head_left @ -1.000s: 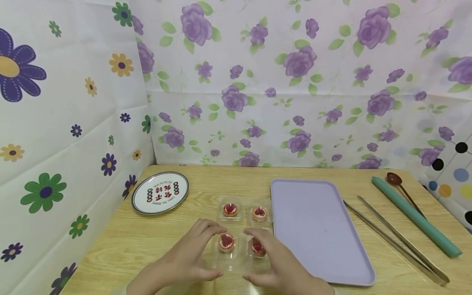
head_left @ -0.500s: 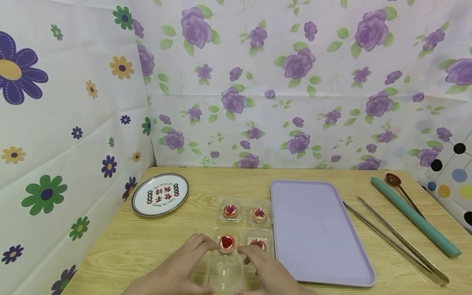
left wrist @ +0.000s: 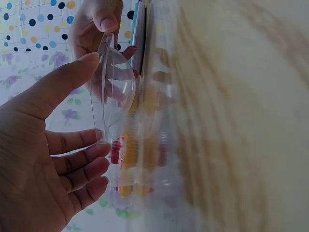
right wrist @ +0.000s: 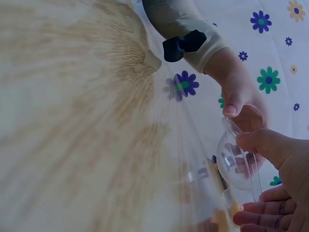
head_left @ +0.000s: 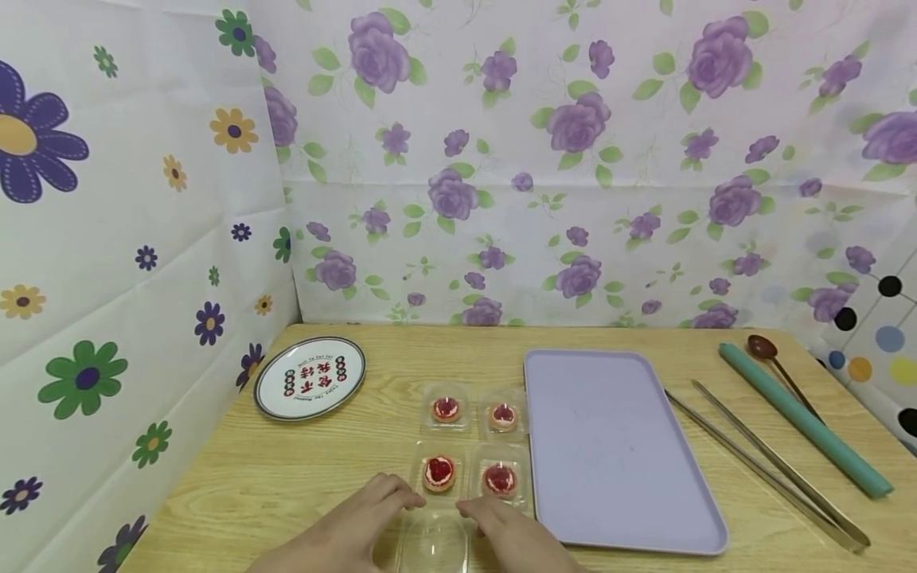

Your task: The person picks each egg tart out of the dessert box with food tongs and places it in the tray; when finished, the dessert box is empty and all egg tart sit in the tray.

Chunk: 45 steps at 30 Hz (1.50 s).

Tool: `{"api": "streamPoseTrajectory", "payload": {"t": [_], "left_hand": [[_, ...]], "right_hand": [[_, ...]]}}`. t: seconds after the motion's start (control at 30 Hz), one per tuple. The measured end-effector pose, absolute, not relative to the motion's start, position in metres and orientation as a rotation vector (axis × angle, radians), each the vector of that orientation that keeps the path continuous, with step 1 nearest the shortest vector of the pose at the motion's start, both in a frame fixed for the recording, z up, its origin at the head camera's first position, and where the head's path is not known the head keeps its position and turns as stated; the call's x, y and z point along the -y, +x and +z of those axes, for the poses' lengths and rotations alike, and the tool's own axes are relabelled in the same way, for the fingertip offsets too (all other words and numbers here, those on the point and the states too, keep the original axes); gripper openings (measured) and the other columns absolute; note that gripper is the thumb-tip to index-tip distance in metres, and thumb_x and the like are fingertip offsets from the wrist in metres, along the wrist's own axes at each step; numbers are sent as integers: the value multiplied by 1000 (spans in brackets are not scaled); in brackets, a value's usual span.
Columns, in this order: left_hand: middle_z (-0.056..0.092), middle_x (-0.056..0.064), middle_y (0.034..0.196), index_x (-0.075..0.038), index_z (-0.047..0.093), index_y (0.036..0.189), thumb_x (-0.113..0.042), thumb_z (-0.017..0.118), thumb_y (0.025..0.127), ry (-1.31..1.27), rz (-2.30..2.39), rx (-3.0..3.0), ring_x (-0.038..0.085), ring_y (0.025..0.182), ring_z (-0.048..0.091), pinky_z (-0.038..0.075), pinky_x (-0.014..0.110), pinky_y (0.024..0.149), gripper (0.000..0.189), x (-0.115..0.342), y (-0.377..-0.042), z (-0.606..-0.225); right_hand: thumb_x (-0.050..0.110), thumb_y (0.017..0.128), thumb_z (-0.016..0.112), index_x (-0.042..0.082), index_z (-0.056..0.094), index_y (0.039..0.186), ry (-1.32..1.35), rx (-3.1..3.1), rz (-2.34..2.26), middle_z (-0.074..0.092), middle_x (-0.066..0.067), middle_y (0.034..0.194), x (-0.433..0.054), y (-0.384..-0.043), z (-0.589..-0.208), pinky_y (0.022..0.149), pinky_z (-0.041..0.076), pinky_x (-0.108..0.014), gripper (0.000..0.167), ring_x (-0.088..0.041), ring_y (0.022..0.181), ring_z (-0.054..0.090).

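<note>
My left hand and right hand hold a clear plastic lid by its opposite edges, thumbs and fingertips on the rim. In the left wrist view the lid is above the tabletop with its domed side facing down. Just beyond it stands a clear plastic box with a small red-topped tart, whose colour shows vividly, as if uncovered. A second tart sits in a clear box to its right, looking paler under plastic. Whether the lid is joined to the near left box cannot be told.
Two more boxed tarts, a left one and a right one, stand behind. A lilac tray lies to the right, then metal tongs, a teal roll and a brown ladle. A printed plate lies back left.
Both hands have come nearer to the body, bringing the clear lid off the near left box, so its tart now shows vividly. The other boxes stay put.
</note>
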State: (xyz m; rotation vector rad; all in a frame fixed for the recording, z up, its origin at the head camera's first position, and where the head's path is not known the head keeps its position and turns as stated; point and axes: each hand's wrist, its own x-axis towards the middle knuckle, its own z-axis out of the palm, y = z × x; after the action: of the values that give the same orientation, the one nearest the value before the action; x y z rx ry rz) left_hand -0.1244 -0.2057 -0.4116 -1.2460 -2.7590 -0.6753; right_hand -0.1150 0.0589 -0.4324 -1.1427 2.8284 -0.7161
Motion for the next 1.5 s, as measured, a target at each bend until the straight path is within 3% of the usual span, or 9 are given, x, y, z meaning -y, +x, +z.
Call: {"api": "streamPoseTrajectory", "payload": {"t": [0.17,0.5,0.77,1.0,1.2,1.5], "left_hand": [[54,-6,112,-9,59,121,-65,70,73,-1252,-661,2805,5,104,48,50,23,87,75,206,-125,-415],[55,-5,113,-9,59,122,-66,69,74,-1290,-577,2754,7,105,49,50,23,88,74,208,-125,-421],[54,-4,114,-10,57,128,-64,72,72,-1296,-561,2684,8,104,50,50,26,87,79,212,-124,-420],[52,-6,118,-13,54,132,-54,76,73,-1176,-575,2734,11,106,50,50,31,89,76,215,-120,-408],[49,-7,126,-18,52,136,-53,75,75,-1036,-661,2865,12,114,48,50,35,95,74,214,-123,-395],[51,-5,128,-24,52,136,-46,78,75,-1009,-684,2790,16,117,49,49,40,95,71,215,-135,-388]], "right_hand": [[64,78,65,10,51,134,-1087,-2846,-627,60,-6,130,-57,-113,-435,94,53,-36,80,-22,118,59],[62,82,62,8,56,130,-1227,-2878,-564,63,-3,120,-58,-115,-437,91,53,-30,73,-16,111,60],[69,83,54,6,54,134,-1260,-2931,-470,65,-4,119,-58,-112,-433,91,53,-33,81,-19,109,62],[73,79,55,8,50,138,-1208,-2942,-424,63,-8,124,-61,-110,-422,91,54,-37,87,-24,112,62],[68,81,56,7,51,136,-1323,-3023,-391,65,-9,119,-66,-111,-416,87,56,-35,82,-23,107,64],[63,83,61,6,52,134,-1467,-3146,-485,64,0,109,-73,-113,-405,79,55,-30,77,-14,94,63]]}}
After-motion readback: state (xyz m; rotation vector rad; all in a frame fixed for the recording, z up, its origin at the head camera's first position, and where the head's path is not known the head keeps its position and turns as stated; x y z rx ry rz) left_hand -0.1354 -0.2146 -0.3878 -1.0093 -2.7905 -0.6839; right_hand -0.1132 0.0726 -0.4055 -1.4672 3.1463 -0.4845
